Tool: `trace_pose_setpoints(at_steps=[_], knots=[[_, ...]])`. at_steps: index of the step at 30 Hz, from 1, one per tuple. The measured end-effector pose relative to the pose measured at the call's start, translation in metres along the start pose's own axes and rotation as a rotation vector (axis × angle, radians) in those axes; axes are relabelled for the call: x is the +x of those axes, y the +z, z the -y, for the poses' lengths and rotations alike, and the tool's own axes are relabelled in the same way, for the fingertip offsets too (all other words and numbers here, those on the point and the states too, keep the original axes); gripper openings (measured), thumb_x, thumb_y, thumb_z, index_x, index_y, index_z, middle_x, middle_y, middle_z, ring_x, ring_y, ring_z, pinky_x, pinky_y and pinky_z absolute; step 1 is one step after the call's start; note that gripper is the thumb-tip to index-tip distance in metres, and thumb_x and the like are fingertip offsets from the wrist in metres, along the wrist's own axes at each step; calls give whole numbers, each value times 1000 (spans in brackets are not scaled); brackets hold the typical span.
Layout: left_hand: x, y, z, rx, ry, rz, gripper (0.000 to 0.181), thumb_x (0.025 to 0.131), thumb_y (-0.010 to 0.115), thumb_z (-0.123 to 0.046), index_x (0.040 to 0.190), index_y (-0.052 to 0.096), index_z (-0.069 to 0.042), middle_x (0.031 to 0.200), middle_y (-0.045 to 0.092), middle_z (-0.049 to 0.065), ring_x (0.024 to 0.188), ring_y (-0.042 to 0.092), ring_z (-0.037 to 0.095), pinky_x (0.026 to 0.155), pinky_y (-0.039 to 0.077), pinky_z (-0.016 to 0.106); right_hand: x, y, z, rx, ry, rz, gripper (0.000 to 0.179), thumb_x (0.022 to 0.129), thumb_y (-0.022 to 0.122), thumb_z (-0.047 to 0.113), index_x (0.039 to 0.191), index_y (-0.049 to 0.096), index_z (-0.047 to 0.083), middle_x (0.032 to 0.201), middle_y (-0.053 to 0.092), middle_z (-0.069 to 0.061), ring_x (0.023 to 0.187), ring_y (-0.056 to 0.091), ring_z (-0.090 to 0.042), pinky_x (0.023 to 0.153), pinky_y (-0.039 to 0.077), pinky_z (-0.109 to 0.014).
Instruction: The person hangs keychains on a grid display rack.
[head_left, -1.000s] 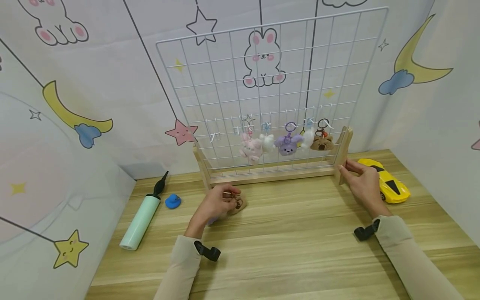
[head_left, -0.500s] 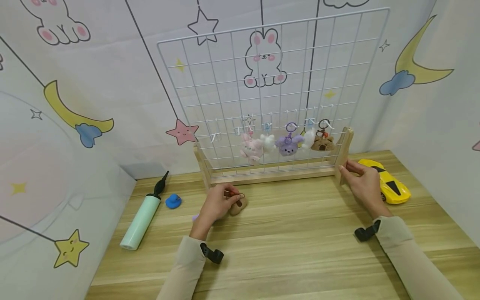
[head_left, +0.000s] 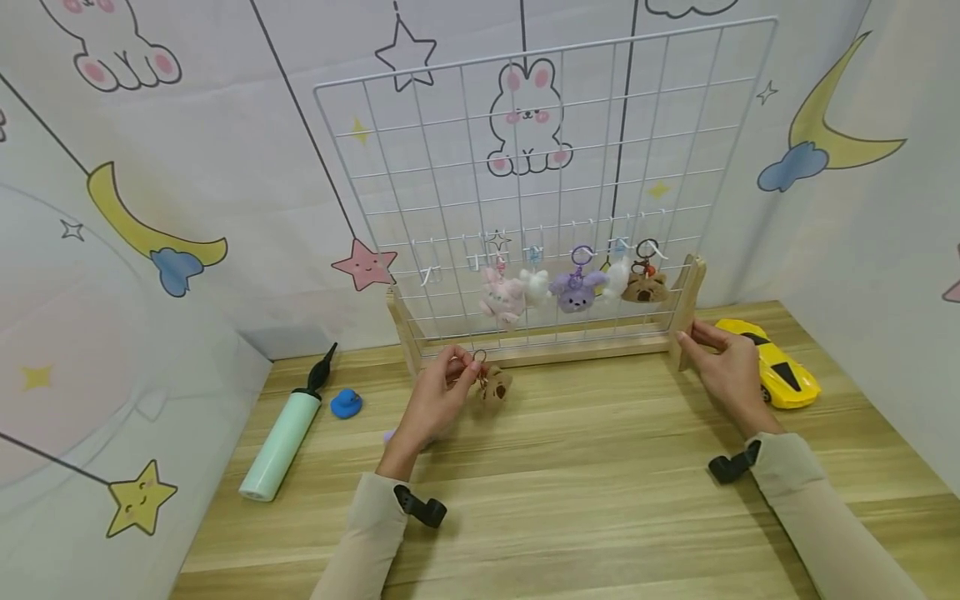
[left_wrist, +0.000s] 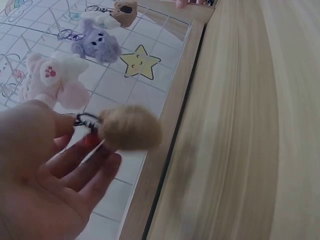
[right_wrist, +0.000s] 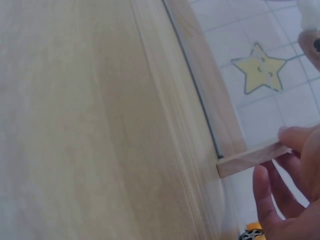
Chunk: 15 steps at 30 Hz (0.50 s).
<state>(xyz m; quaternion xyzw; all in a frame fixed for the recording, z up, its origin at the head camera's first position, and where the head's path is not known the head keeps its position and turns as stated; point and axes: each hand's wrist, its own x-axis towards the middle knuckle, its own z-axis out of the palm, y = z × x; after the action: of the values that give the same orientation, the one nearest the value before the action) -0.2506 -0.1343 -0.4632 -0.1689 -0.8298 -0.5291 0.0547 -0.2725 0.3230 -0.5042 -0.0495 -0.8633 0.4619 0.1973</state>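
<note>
My left hand (head_left: 433,398) pinches a brown bear plush keychain (head_left: 497,385) by its ring, just in front of the rack's wooden base bar. In the left wrist view the plush (left_wrist: 131,127) dangles past the fingertips, with something red beside it. My right hand (head_left: 726,367) grips the right wooden end post (head_left: 684,315) of the white wire grid rack (head_left: 592,154), thumb on one face and fingers on the other. On the rack's hooks hang a pink plush (head_left: 502,298), a purple plush (head_left: 576,292), white fluffy charms (head_left: 536,285) and another brown bear plush (head_left: 645,287).
White hooks (head_left: 429,273) at the grid's left hold nothing. A purple item (head_left: 388,436) lies mostly hidden behind my left wrist. To the left are a blue rubber duck (head_left: 346,403) and a mint-green hand pump (head_left: 282,446). A yellow toy car (head_left: 780,367) stands beside my right hand.
My left hand has picked the brown bear keychain up from the table and raised it toward the rack; the plush now hangs free. My right hand stays on the post.
</note>
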Motion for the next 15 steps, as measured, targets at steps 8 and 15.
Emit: trace_pose_setpoints(at_steps=[8, 15], knots=[[2, -1, -4, -197, 86, -131, 19, 113, 58, -18, 115, 56, 0, 130, 75, 20, 126, 74, 32, 99, 58, 22, 0, 0, -1, 17, 9, 16, 65, 103, 71, 50, 149, 64, 5, 139, 72, -21, 106, 64, 13, 81, 46, 1], [4, -4, -12, -338, 136, -233, 17, 116, 53, -20, 114, 51, -3, 120, 78, 23, 110, 77, 17, 90, 59, 22, 0, 0, 0, 23, 8, 11, 66, 102, 73, 52, 148, 65, 5, 139, 72, -21, 100, 58, 21, 80, 45, 1]])
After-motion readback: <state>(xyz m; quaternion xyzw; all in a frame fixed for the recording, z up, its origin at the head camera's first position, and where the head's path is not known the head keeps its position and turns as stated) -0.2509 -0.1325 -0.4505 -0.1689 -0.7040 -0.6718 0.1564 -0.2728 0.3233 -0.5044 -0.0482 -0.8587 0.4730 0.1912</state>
